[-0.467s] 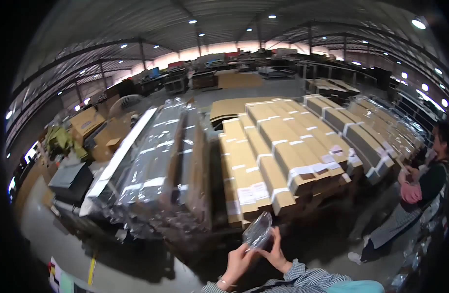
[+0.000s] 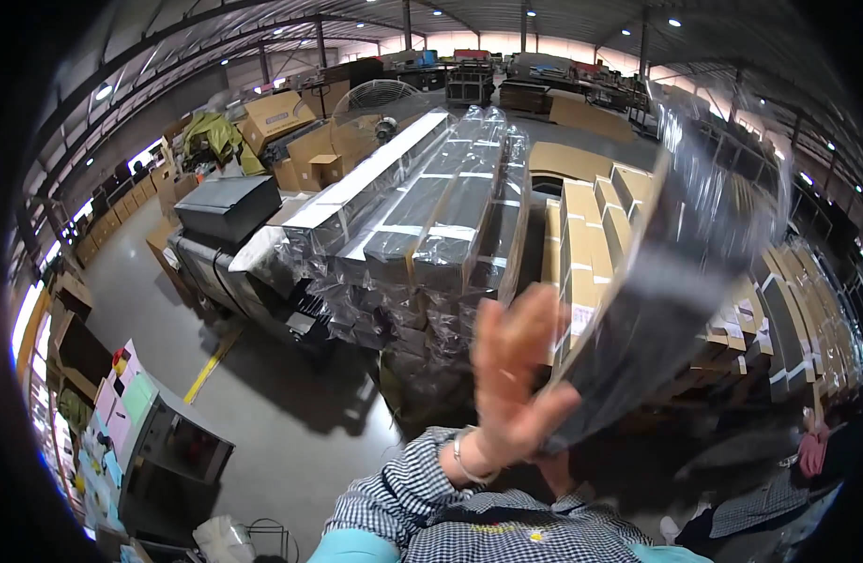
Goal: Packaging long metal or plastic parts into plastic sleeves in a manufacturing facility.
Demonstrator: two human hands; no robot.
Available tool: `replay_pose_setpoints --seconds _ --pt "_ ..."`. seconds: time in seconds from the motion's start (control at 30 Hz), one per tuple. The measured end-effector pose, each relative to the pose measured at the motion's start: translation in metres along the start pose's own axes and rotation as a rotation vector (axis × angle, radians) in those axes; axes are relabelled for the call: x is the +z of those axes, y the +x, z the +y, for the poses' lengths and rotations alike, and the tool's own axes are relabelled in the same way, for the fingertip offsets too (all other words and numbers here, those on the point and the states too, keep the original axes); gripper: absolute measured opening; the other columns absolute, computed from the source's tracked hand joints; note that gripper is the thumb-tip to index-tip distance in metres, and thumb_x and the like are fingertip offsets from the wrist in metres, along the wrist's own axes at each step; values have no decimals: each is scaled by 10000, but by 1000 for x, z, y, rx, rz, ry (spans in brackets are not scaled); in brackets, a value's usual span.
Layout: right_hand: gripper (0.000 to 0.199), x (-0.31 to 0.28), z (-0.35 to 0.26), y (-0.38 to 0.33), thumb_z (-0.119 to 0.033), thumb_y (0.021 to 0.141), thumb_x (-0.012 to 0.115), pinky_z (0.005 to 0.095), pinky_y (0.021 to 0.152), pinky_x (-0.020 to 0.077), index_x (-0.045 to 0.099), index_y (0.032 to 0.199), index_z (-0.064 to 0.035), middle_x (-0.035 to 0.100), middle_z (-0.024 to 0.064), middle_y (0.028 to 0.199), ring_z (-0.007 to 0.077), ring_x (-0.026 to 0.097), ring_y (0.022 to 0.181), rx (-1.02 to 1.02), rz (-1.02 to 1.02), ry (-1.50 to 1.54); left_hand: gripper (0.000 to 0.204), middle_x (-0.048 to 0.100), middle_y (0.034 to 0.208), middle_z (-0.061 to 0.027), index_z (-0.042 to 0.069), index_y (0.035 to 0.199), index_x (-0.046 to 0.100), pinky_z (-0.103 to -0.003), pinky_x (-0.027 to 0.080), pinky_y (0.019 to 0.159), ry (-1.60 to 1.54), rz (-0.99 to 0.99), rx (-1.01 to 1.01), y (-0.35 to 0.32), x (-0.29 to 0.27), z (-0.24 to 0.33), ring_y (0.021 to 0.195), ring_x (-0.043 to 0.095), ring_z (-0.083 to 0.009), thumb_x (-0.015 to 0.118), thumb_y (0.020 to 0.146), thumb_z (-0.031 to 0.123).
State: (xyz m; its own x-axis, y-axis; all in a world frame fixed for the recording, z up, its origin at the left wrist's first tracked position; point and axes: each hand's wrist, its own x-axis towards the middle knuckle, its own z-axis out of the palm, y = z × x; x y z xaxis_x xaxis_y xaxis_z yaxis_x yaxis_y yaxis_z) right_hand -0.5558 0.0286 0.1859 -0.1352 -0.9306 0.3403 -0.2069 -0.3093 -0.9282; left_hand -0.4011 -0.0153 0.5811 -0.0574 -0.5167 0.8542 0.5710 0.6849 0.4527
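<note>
A long dark package in clear plastic (image 2: 685, 263) slants up in front of me, blurred, its lower end close to my body. My right hand (image 2: 556, 472) is at that lower end and seems to hold it; most of its fingers are hidden. Just left of the package, my left hand (image 2: 518, 371) is raised with fingers up and thumb apart, smeared by motion. It is open with nothing in it. Behind it lies a stack of long, dark plastic-wrapped packages (image 2: 436, 220), bound with white bands.
Long brown cartons (image 2: 581, 244) are stacked behind the package. Left stand a dark box (image 2: 227, 208), a large fan (image 2: 380, 108) and open cartons (image 2: 320, 171). A yellow line (image 2: 213, 364) marks the floor. At lower right, another person (image 2: 769, 502) stands close by.
My view has swung left. Both hands were together on a clear-wrapped object whose end faced me; now the long package rises at the right and my left hand is off it, raised.
</note>
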Motion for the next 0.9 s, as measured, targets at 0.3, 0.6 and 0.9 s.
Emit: replay_pose_setpoints --seconds 0.3,0.6,0.9 --pt "584 -33 -217 329 -225 927 699 340 982 492 470 1402 27 611 118 1269 220 601 1125 36 112 476 1485 -123 1635 -267 40 1578 -108 -617 -35 1184 1435 448 -436 -29 -226 -104 1519 -123 -426 919 605 493" --pt "342 -4 -158 616 -364 930 692 382 696 591 689 1072 -52 723 102 977 207 696 781 374 -198 828 1441 22 1639 -267 -17 1569 -79 -582 -21 1203 1528 361 -322 -15 -246 -126 1527 37 -412 902 624 454" --pt "402 68 29 535 -333 1015 551 335 945 473 670 1144 29 698 148 1100 250 643 1042 22 290 196 981 90 1649 -226 22 1577 37 -547 74 1227 1368 305 -1 -51 -263 -126 1525 75 -411 686 891 287"
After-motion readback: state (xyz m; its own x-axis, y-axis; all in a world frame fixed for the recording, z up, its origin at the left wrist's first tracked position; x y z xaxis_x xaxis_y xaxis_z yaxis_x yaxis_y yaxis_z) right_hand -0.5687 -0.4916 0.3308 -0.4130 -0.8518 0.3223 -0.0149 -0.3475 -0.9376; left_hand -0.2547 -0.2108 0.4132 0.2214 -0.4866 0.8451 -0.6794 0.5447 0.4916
